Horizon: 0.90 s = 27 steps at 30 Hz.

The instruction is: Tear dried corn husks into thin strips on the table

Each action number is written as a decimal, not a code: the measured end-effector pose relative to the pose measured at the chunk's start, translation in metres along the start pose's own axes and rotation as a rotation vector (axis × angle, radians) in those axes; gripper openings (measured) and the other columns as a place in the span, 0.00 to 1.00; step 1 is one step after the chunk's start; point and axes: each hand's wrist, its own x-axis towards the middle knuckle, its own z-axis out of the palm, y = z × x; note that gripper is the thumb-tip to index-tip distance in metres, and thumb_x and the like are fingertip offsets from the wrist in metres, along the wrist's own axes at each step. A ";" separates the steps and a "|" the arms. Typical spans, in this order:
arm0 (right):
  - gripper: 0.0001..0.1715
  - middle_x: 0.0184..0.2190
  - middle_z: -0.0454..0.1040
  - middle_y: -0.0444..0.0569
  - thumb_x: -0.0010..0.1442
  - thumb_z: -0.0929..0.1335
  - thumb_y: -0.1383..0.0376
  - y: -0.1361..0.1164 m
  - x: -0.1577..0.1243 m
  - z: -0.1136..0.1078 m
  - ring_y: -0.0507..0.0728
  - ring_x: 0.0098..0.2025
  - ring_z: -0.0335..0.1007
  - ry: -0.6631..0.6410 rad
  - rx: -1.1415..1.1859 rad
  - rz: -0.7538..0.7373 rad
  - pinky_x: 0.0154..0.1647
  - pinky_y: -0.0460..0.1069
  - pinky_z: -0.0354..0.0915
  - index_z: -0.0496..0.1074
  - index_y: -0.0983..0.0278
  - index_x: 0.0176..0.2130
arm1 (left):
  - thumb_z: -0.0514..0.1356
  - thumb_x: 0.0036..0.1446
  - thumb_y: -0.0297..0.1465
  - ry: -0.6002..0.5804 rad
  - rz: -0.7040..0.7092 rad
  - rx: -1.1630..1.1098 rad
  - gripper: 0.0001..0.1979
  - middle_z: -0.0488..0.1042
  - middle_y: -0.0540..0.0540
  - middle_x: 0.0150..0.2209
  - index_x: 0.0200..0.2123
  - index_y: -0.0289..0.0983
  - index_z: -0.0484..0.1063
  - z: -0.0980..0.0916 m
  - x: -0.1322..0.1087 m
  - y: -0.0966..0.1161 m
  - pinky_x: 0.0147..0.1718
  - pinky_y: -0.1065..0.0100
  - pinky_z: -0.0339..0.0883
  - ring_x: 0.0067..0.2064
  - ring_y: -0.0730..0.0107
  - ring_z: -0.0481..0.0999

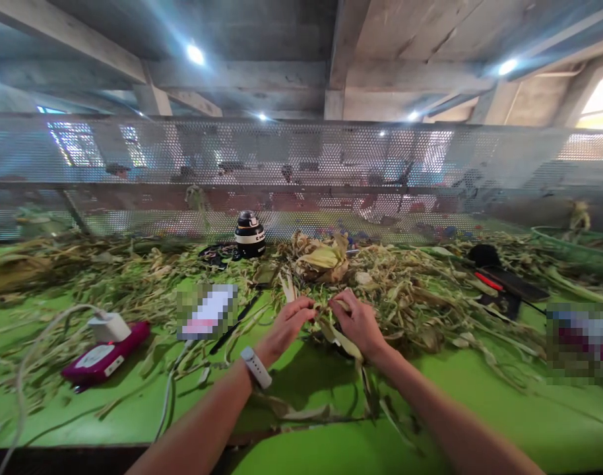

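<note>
My left hand, with a pale watch on its wrist, is closed in a pinch near the middle of the green table. Just beside it, my right hand is also pinched shut, its back turned up. Both hold pale yellow-green dried leaf strips, which look like corn husk and hang below the right fingers. The fingertips partly hide what is gripped. Right behind the hands sits a bunch of broad dry husk leaves.
Dry leaf strips cover much of the green table. On the left are a magenta power strip with a white charger and a cabled phone. A black jar-like container stands before a perforated metal screen.
</note>
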 end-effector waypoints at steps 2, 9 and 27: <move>0.13 0.19 0.68 0.42 0.58 0.62 0.58 0.003 0.001 0.004 0.51 0.21 0.63 0.013 0.052 0.051 0.23 0.44 0.57 0.68 0.63 0.28 | 0.59 0.48 0.34 -0.029 -0.038 -0.081 0.06 0.66 0.51 0.25 0.28 0.36 0.70 0.000 0.000 -0.001 0.28 0.72 0.55 0.29 0.72 0.63; 0.20 0.30 0.72 0.48 0.52 0.66 0.58 0.016 0.006 0.001 0.53 0.25 0.68 0.035 0.398 0.155 0.24 0.47 0.65 0.66 0.64 0.43 | 0.67 0.41 0.36 -0.006 -0.166 -0.403 0.14 0.72 0.49 0.28 0.30 0.33 0.74 -0.004 0.013 -0.017 0.29 0.74 0.58 0.28 0.76 0.66; 0.12 0.55 0.65 0.51 0.54 0.69 0.57 0.013 0.009 -0.017 0.60 0.58 0.56 -0.230 0.499 -0.162 0.58 0.58 0.52 0.76 0.55 0.39 | 0.67 0.41 0.23 0.042 -0.405 -0.740 0.06 0.74 0.50 0.23 0.25 0.31 0.73 -0.009 0.017 -0.026 0.20 0.79 0.58 0.23 0.82 0.69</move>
